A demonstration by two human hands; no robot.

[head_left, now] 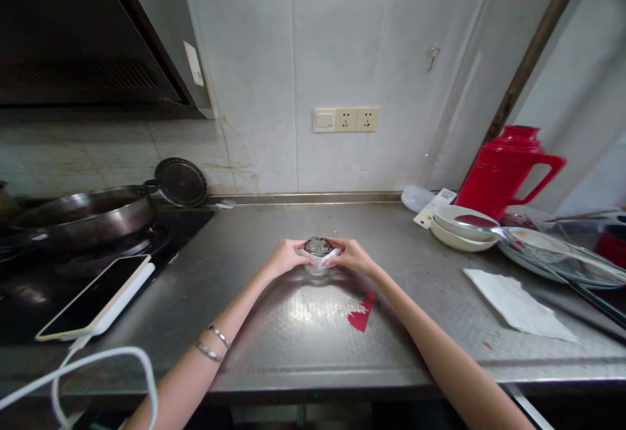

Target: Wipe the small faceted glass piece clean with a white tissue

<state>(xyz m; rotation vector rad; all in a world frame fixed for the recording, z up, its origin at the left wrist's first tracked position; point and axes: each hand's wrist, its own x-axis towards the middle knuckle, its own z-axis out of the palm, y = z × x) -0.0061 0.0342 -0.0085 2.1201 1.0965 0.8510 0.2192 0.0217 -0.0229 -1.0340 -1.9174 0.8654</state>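
Observation:
A small shiny, dark-patterned round object (317,246) with white material around its lower part is held between both hands over the steel counter. My left hand (288,256) grips its left side, with thumb and fingers closed on it. On the right side my right hand (349,255) holds it in the same way. What the object is cannot be made out. Nearer to me, a torn red piece (360,314) lies flat on the counter (303,352).
At left are a pan (92,218) on the stove and a phone (98,296) with a white cable. On the right stand white bowls (462,228), a plate with utensils, a red thermos (503,172) and a white napkin (518,306). A tiled wall is behind.

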